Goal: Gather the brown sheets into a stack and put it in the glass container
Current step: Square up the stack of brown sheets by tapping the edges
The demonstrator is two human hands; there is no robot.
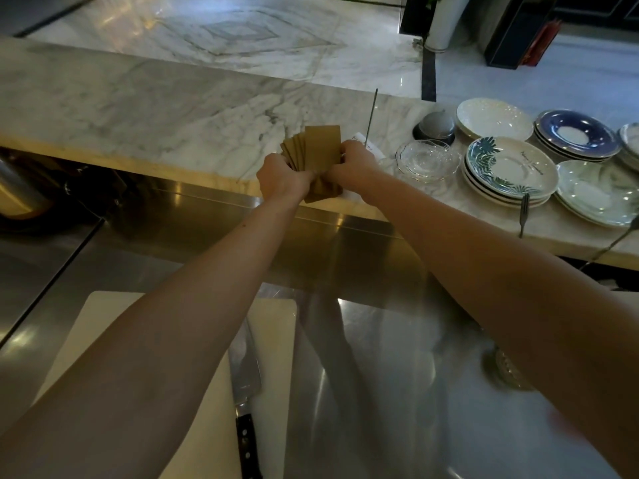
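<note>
Several brown sheets (320, 150) stand fanned and upright over the near edge of the marble counter (138, 108). My left hand (281, 179) grips their left side and my right hand (352, 167) grips their right side. The lower ends of the sheets show between the two hands. A clear glass dish (427, 160) sits on the counter just to the right of my right hand, apart from the sheets.
Stacks of plates (511, 171) and saucers (575, 133) crowd the counter's right end, with a fork (524, 214) at its edge. A thin metal spike (370, 117) with a paper slip stands behind my right hand. A knife (243, 392) lies on a white cutting board (103, 323) on the steel worktop.
</note>
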